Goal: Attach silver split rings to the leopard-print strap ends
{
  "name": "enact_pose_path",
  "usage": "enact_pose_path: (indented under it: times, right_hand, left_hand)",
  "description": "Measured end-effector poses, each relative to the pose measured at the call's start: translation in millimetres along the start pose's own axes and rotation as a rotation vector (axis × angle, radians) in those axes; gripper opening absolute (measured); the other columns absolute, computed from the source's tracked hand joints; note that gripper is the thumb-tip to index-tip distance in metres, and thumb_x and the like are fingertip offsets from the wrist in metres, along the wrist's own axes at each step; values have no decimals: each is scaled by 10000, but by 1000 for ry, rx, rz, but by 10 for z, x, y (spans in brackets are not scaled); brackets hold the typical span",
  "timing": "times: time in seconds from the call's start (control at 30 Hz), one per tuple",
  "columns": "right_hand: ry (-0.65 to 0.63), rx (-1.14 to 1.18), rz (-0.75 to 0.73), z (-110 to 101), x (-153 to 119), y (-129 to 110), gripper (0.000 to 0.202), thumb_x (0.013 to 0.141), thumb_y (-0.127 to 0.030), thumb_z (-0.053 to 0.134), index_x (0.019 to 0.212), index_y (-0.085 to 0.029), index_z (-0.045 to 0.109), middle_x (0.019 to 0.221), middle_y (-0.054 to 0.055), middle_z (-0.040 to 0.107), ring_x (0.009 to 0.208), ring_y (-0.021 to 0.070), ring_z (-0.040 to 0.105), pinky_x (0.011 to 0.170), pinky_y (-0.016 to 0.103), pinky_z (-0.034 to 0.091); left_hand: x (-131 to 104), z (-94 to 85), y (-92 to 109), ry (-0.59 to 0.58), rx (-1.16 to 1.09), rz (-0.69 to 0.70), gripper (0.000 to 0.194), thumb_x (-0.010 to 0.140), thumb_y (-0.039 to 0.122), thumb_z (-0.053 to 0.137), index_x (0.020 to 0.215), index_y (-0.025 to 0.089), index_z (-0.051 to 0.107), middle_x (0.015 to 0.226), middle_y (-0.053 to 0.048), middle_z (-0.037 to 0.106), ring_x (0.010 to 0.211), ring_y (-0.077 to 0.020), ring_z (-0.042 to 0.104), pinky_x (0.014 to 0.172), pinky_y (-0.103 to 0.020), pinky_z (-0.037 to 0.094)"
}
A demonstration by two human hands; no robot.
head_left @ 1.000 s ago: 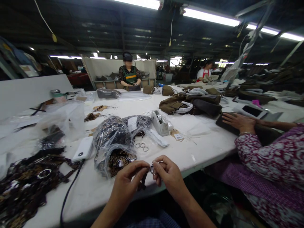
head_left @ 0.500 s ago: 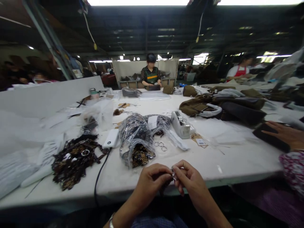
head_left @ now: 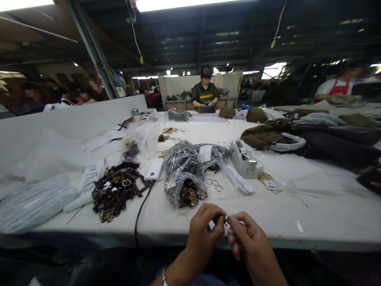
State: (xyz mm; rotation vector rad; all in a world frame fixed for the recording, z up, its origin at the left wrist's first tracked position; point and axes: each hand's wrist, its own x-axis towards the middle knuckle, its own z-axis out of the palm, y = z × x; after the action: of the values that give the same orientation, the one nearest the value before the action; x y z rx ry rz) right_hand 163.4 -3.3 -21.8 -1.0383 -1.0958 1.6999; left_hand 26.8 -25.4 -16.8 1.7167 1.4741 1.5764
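Note:
Both hands meet in front of the table's near edge, fingertips almost touching. My right hand (head_left: 250,238) pinches a small silvery metal ring (head_left: 228,226) between thumb and forefinger. At the ring's top edge, my left hand (head_left: 205,228) is closed in a pinch; what it grips is mostly hidden by the fingers. Just beyond lie several loose metal rings (head_left: 214,182). Beside them, an open clear plastic bag (head_left: 183,167) holds leopard-print pieces. A loose heap of dark leopard-print pieces (head_left: 116,190) lies further left, with one ring on top.
A white device (head_left: 154,169) with a black cable (head_left: 141,210) sits left of the bag. Right of it stand a tape dispenser (head_left: 242,159) and cardboard tags (head_left: 269,182). Olive bags (head_left: 268,137) fill the right side. A person (head_left: 205,91) works across the table.
The view has turned left, so everything on the table appears further right. The co-worker's hand at the right has left the view. My hands stay together at the ring.

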Motion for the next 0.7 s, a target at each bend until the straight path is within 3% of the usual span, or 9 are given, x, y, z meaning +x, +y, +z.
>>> enact_pose_path:
  times: [0.2,0.37,0.47,0.6,0.7]
  right_hand:
    - [78,-115,-134,84,-43,-16,407,798,-568,691,857,-180,586,562,-2,631,420,113,562,407,199,461]
    - [80,-105,-141,84,-17,-44,391,833,-556,656,819,-178,556,548,-17,628,401,96,548,394,182,446]
    - [58,-58,-116,74,-1,-43,390,834,-547,659,808,-177,538,536,-26,622,385,85,529,382,173,429]
    - [59,-8,-106,78,-7,-50,389,822,-537,676,805,-176,534,533,-32,620,371,76,517,370,163,419]
    - [54,55,-83,120,-41,-51,422,797,-566,689,789,-175,530,527,-31,621,362,71,510,360,157,419]
  left_hand:
    - [-37,6,-9,65,45,23,119,881,168,574,880,196,689,860,-48,673,843,-181,637,783,-283,502]
    - [-43,-36,-55,-11,-88,-217,147,884,292,605,876,196,715,872,-50,710,826,-196,661,743,-275,523]
    - [-52,-46,-60,-43,-129,-276,181,876,328,612,859,193,732,855,-53,726,812,-207,671,744,-284,532]
    - [-67,-34,-48,-32,-77,-211,150,862,312,628,860,209,736,873,-50,733,826,-209,679,760,-289,541]
    - [-78,-21,-56,49,23,-99,99,848,274,641,851,220,724,896,-52,732,883,-222,675,802,-309,539]
